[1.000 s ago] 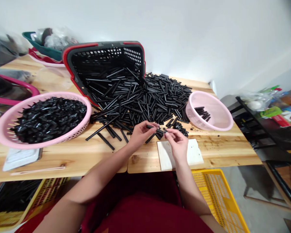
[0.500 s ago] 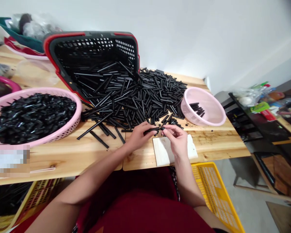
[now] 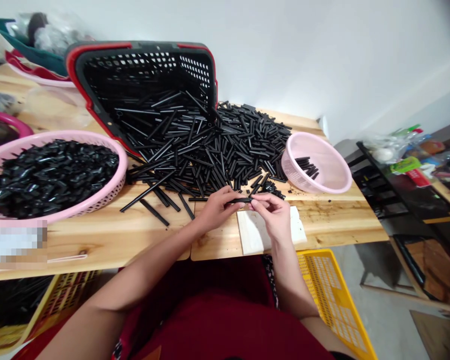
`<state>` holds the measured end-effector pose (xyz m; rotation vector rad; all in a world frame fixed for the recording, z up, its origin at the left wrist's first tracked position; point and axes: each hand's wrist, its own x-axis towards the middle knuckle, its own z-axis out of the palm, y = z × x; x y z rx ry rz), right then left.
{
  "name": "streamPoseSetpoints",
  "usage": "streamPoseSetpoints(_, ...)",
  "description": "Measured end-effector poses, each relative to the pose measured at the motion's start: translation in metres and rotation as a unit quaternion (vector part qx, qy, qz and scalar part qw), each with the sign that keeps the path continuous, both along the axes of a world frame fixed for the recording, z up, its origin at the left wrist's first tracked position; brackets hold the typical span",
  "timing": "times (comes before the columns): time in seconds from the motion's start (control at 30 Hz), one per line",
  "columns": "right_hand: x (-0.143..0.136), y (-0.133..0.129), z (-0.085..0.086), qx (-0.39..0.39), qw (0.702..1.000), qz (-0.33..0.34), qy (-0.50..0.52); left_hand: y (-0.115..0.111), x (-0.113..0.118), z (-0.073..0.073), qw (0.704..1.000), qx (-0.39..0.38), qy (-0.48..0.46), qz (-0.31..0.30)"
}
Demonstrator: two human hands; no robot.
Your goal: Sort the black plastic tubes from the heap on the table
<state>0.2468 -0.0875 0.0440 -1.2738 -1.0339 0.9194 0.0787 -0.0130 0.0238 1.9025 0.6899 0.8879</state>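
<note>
My left hand point(image 3: 218, 210) is closed around a slim black tube point(image 3: 241, 200), which lies level and points right. At the tube's right end, the thumb and fingers of my right hand point(image 3: 274, 214) are pinched on a small black piece, mostly hidden by the fingertips. Piece and tube end appear to meet. Below my right hand lies a white board point(image 3: 250, 237) on the wooden table point(image 3: 142, 250). A big heap of black tubes point(image 3: 225, 155) spreads just beyond both hands. Small black pieces point(image 3: 272, 189) lie in a little pile behind my right hand.
A dark basket with a red rim point(image 3: 214, 95) lies tipped over, tubes spilling out. A round pink basket point(image 3: 341, 175) at right holds some short tubes. The pink basket point(image 3: 120, 170) at left is full of black pieces. A yellow crate point(image 3: 335, 300) stands below the table.
The gap between the tube and my right fingers has closed; the tube's end now reaches my right fingertips. The view has shifted slightly.
</note>
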Motion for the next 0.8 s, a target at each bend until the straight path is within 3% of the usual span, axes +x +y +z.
streamPoseSetpoints(0.17, -0.004, 0.001, -0.001, 0.023, 0.999, -0.005, -0.03, 0.002, -0.001, 0.0, 1.0, -0.002, -0.022, -0.013)
streamPoseSetpoints(0.33, 0.005, 0.002, -0.001, 0.023, 0.998, 0.045, -0.027, 0.001, -0.002, 0.0, 0.999, 0.0, -0.035, -0.027)
streamPoseSetpoints(0.6, 0.013, 0.004, 0.001, -0.025, 0.996, 0.077, 0.04, -0.003, 0.0, -0.003, 0.997, 0.057, -0.044, -0.005)
streamPoseSetpoints(0.8, 0.009, 0.001, 0.002, -0.01, 0.997, 0.074, 0.016, -0.006, -0.001, -0.01, 0.996, 0.093, -0.013, 0.004)
